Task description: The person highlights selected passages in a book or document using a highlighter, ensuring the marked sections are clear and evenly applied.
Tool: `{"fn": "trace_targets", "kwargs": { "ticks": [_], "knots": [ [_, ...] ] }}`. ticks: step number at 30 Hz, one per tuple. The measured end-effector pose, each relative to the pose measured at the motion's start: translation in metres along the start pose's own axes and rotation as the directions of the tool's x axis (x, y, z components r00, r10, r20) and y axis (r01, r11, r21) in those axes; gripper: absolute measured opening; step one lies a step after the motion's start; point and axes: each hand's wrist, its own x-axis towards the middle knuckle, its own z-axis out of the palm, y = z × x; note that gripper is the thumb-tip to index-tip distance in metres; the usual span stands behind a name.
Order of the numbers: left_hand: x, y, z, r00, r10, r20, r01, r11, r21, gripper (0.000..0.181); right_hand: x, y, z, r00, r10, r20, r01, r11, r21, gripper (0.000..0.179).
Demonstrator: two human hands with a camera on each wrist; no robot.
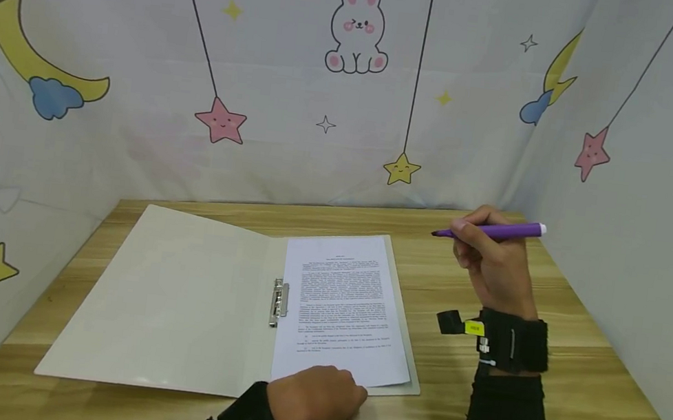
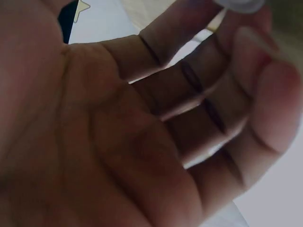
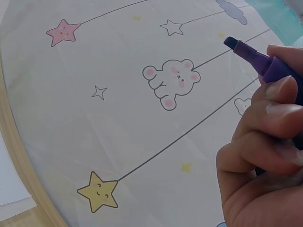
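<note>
Purple marker pen [image 1: 511, 231] held above the far right of the pale wood-grain bench [image 1: 452, 285].
It is pinched by the right hand [image 1: 495, 264], dark tip leftward; by the curled left hand [image 1: 317, 402], near the open white folder's [image 1: 169, 309] near edge beside a printed sheet [image 1: 345, 301], a small whitish rounded piece [image 2: 242, 4] is held, partly seen.

I count my one left hand [image 1: 317, 400], one right hand [image 1: 497, 266], one purple marker [image 1: 510, 231], one whitish piece [image 2: 242, 4], one folder [image 1: 170, 302], one metal clip [image 1: 284, 300] and one visible page [image 1: 341, 301].
</note>
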Motion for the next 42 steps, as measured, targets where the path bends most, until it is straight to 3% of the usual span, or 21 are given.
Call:
{"fn": "trace_targets", "kwargs": {
  "ticks": [4,10,16,23,26,30,33,34,36,38,39,41,42],
  "knots": [
    [-0.002,0.001,0.001,1.0,-0.015,-0.021,0.016,0.999,0.041,0.015,0.0,0.002,0.001,1.0,0.019,-0.017,-0.02,0.999,-0.032,0.013],
    [-0.005,0.012,0.003,0.999,-0.024,-0.047,0.025,0.999,0.034,0.016,-0.001,0.004,0.004,0.997,0.037,-0.065,-0.043,0.994,-0.096,0.012],
    [-0.004,0.018,0.005,0.998,-0.042,-0.051,0.043,0.999,0.026,0.016,-0.001,0.006,0.003,0.998,0.052,-0.032,-0.054,0.996,-0.069,0.013],
    [-0.004,0.018,0.008,0.995,-0.072,-0.073,0.074,0.997,0.013,0.013,0.0,0.009,0.004,0.998,0.059,-0.027,-0.062,0.993,-0.104,0.007],
    [-0.007,0.018,0.006,0.991,-0.093,-0.092,0.093,0.996,-0.01,0.021,0.0,0.01,0.005,0.997,0.074,-0.024,-0.077,0.991,-0.11,0.006],
    [-0.017,0.009,-0.008,0.984,-0.063,-0.168,0.061,0.998,-0.013,0.039,0.001,0.011,0.006,0.995,0.096,-0.014,-0.097,0.989,-0.11,0.011],
    [-0.024,-0.01,-0.023,0.952,-0.027,-0.305,0.02,0.999,-0.026,0.044,0.002,0.013,0.007,0.995,0.101,-0.002,-0.101,0.988,-0.113,0.011],
    [-0.025,-0.019,-0.027,0.933,-0.03,-0.36,0.017,0.999,-0.038,0.042,0.003,0.013,0.007,0.995,0.104,0.007,-0.102,0.989,-0.107,0.011],
    [-0.024,-0.039,-0.03,0.872,-0.047,-0.486,0.03,0.999,-0.042,0.035,0.003,0.015,0.007,0.994,0.104,0.021,-0.101,0.99,-0.103,0.012],
    [-0.02,-0.062,-0.029,0.807,-0.099,-0.583,0.092,0.995,-0.04,0.029,0.003,0.017,0.006,0.994,0.107,0.037,-0.103,0.99,-0.097,0.012],
    [-0.018,-0.073,-0.028,0.782,-0.141,-0.607,0.142,0.989,-0.047,0.029,0.003,0.018,0.006,0.993,0.109,0.047,-0.105,0.99,-0.091,0.012],
    [-0.013,-0.094,-0.023,0.753,-0.239,-0.614,0.246,0.966,-0.074,0.031,0.003,0.022,0.006,0.992,0.115,0.057,-0.109,0.99,-0.088,0.013],
    [-0.011,-0.103,-0.021,0.75,-0.293,-0.593,0.297,0.95,-0.093,0.035,0.003,0.024,0.006,0.991,0.117,0.061,-0.111,0.99,-0.089,0.014]
  ]
}}
